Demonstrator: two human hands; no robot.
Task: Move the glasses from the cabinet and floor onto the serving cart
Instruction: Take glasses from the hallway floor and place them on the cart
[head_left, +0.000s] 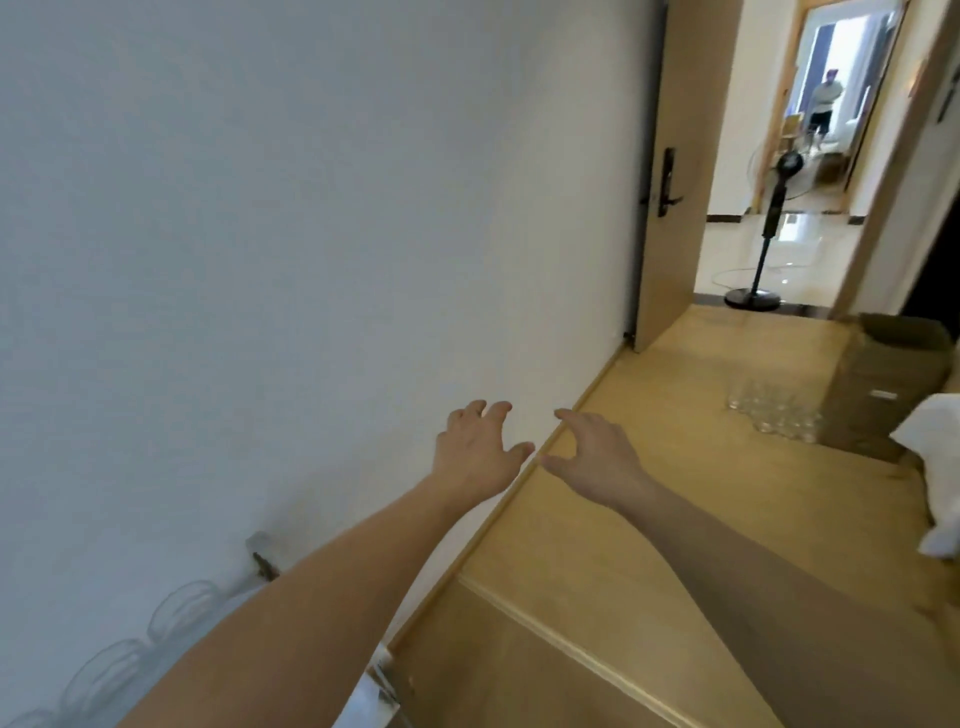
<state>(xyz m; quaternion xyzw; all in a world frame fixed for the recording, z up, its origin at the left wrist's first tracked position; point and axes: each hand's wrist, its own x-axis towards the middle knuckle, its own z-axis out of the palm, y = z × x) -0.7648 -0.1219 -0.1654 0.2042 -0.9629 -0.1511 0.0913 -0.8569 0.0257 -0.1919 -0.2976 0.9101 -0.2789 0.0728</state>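
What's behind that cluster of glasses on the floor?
Right behind the glasses stands a brown cardboard box, beside a white cloth-covered thing. What the box holds cannot be seen; both hands are empty, well short of them.

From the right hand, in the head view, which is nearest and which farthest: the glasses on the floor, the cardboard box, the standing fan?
From the right hand:
1. Glasses on the floor, a cluster ahead and to the right.
2. Cardboard box, just beyond the glasses, further right.
3. Standing fan, past the doorway, farthest.
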